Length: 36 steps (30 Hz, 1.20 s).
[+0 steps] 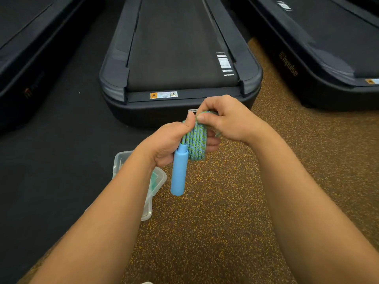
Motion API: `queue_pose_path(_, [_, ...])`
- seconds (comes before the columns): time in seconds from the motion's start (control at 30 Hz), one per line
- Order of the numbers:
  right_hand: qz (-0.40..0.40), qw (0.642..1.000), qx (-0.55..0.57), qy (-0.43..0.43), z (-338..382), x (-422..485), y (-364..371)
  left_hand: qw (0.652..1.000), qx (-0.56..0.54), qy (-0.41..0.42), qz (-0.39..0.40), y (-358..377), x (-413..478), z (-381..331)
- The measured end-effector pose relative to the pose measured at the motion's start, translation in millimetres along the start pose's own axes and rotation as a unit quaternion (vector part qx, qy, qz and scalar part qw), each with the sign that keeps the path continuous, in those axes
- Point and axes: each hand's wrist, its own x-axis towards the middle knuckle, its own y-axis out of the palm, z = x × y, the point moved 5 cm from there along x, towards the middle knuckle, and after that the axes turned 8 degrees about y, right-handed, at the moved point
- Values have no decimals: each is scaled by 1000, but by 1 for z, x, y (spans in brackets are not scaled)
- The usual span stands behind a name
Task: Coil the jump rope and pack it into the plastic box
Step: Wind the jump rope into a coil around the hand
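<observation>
The jump rope (197, 143) is a blue-and-green braided cord, wound in several turns around my left hand (168, 143). Its light blue handle (179, 173) hangs down from that hand's grip. My right hand (227, 119) pinches the top of the coil between thumb and fingers, close against my left thumb. The clear plastic box (159, 181) lies on the floor below my left forearm, which hides most of it. The rope's second handle is out of sight.
A black treadmill (176, 78) stands straight ahead, its rear end just beyond my hands. More treadmills flank it left and right. The floor is speckled brown rubber (215, 232) on the right and black matting (51, 160) on the left.
</observation>
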Motion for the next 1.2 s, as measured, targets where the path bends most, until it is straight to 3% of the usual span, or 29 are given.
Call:
queue_pose_path(0.17, [12, 992, 126, 6, -12, -1, 3, 998, -27, -22, 48, 7, -4, -1])
queue_pose_path(0.4, [117, 949, 270, 115, -43, -11, 36, 998, -60, -9, 13, 0, -5, -7])
queue_pose_path(0.6, [192, 939, 246, 145, -46, -20, 70, 992, -123, 24, 17, 1, -6, -12])
queue_pose_path(0.9, [295, 924, 151, 190, -47, -25, 69, 994, -97, 41, -43, -10, -3, -7])
queue_pose_path(1.03, [314, 928, 103, 175, -34, -26, 52, 995, -57, 50, -58, -15, -2, -6])
queue_pose_path(1.2, [273, 954, 5, 125, -8, -21, 29, 998, 24, 27, -54, -12, -2, -2])
